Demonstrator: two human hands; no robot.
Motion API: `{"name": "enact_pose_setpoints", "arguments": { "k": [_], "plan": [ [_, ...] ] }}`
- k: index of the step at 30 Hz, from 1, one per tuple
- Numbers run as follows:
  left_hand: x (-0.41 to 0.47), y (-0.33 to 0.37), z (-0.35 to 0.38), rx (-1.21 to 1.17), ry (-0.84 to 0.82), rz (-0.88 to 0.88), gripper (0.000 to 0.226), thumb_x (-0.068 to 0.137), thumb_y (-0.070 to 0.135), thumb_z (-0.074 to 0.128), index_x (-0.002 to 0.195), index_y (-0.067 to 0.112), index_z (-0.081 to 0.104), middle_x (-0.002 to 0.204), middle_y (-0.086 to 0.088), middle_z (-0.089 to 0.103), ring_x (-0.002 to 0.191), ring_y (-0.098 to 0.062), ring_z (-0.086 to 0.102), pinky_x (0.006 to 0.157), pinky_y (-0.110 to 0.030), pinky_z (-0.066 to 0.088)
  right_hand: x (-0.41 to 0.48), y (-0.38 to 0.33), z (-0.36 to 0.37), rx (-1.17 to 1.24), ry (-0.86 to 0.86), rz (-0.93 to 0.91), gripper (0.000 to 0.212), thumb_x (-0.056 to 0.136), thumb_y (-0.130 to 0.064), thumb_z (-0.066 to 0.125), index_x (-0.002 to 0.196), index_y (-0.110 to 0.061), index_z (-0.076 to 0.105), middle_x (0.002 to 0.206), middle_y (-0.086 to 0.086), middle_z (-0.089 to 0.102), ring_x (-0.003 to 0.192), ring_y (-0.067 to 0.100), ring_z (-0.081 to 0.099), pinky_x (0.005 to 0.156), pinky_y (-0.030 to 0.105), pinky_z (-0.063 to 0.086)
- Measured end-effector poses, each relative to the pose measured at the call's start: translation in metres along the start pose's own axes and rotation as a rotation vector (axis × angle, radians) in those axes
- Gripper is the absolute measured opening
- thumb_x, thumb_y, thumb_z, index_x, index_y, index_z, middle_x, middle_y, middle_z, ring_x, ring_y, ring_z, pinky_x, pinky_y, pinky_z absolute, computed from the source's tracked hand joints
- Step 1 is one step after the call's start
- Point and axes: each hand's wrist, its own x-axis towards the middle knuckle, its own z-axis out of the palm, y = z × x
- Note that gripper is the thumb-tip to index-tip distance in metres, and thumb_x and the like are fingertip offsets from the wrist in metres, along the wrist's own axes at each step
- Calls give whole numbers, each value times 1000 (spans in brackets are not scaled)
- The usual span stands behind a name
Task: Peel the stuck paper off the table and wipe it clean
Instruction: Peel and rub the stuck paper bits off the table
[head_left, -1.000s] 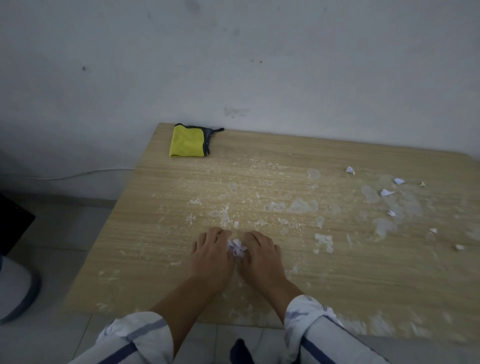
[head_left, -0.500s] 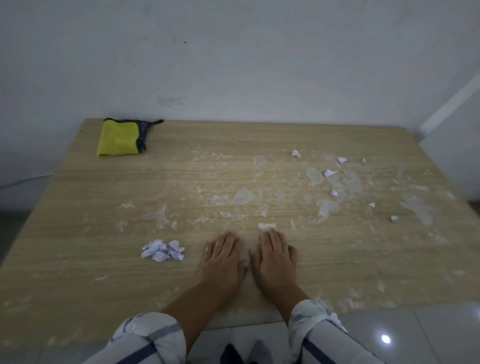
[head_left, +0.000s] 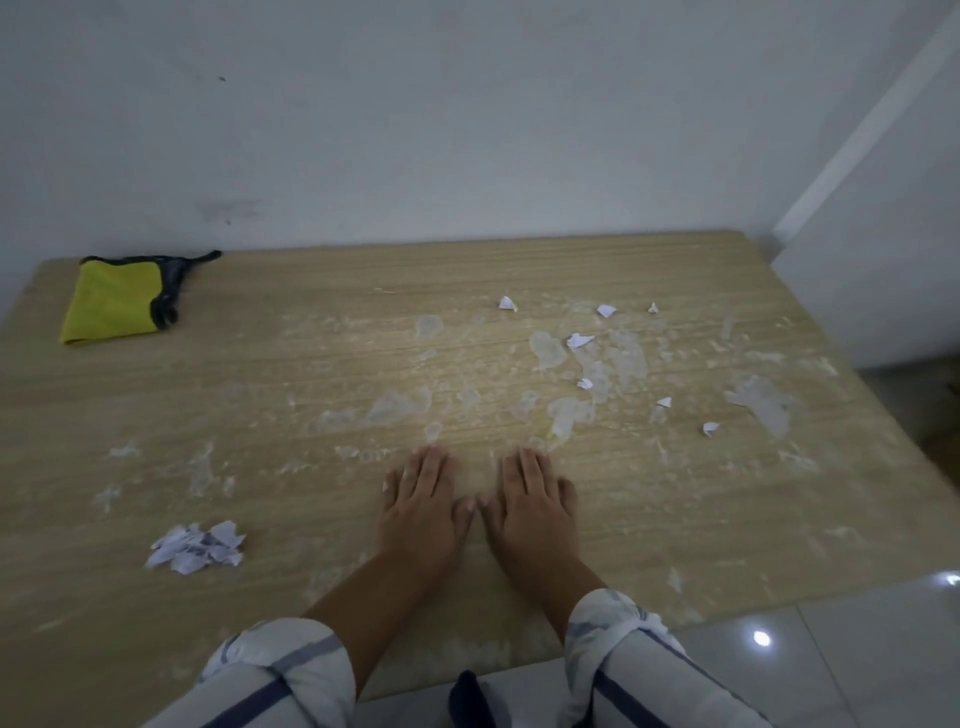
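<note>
1. Our left hand (head_left: 423, 512) and right hand (head_left: 535, 512) lie flat, palms down, fingers stretched out, holding nothing, side by side on the table (head_left: 311, 519) with thumbs nearly touching.
2. We see a heap of peeled paper (head_left: 197, 546) to our left.
3. Small scraps (head_left: 579, 341) and whitish stuck residue (head_left: 561, 415) lie beyond our fingertips.
4. Our yellow cloth (head_left: 111, 301) sits folded in the far left corner.
</note>
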Motion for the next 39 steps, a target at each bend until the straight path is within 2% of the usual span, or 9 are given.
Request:
{"name": "enact_pose_setpoints", "arguments": {
  "k": [6,12,17,20,25,30,32,36,39],
  "plan": [
    [21,39,13,28,18,28,86,75,58,-8,149,20,12,159,-3,4,146,-22,-4,113,-38,-8,7,36,-9,1,12,27,71,86,-51,7,148,-18,13,158,6,10,146,25,3,115,46,8],
    [44,62,16,51,14,6,88,73,57,-11,149,18,9,159,-3,1,146,-22,-6,116,-42,-4,19,64,-20,2,38,13,70,85,-50,7,144,-16,25,156,9,18,144,28,10,115,44,11],
    [60,70,15,50,11,6,76,85,57,-1,149,18,6,159,-3,1,146,-22,-6,117,-43,-2,34,78,-32,62,74,8,52,95,-40,31,140,-14,34,152,11,26,142,30,17,114,43,17],
    [62,72,15,53,14,16,81,79,57,-8,149,19,6,159,-3,0,146,-22,-8,117,-44,-4,49,83,-42,121,88,16,45,93,-33,40,134,-14,38,151,14,24,141,31,17,113,44,19],
    [64,73,15,56,15,13,77,81,57,-6,149,21,4,159,-2,-1,145,-21,-10,116,-43,-7,82,83,-61,198,106,9,48,93,-17,39,141,-10,30,154,14,18,142,31,13,114,42,20],
    [65,73,13,50,5,22,69,88,55,2,149,21,3,159,-3,-2,145,-22,-14,115,-42,-10,105,77,-67,154,53,49,51,94,-22,40,143,-16,26,156,8,12,140,31,16,112,44,21],
    [65,72,12,41,-1,23,65,91,52,8,148,21,4,159,-4,-1,145,-23,-13,115,-42,-10,109,77,-65,105,47,51,47,95,-23,39,141,-13,31,153,8,22,137,31,22,111,43,23],
    [72,70,11,38,-9,71,78,81,56,-5,148,20,6,158,-5,3,145,-23,-8,115,-41,-8,109,81,-59,98,133,1,37,95,-15,41,129,-6,49,137,10,47,123,30,38,104,37,32],
    [85,71,9,40,-2,138,80,79,56,-6,148,20,8,158,-4,5,146,-21,-6,115,-40,-6,109,83,-55,146,189,-9,30,92,-12,42,115,-4,60,118,14,57,108,30,46,92,34,37]
  ]
}}
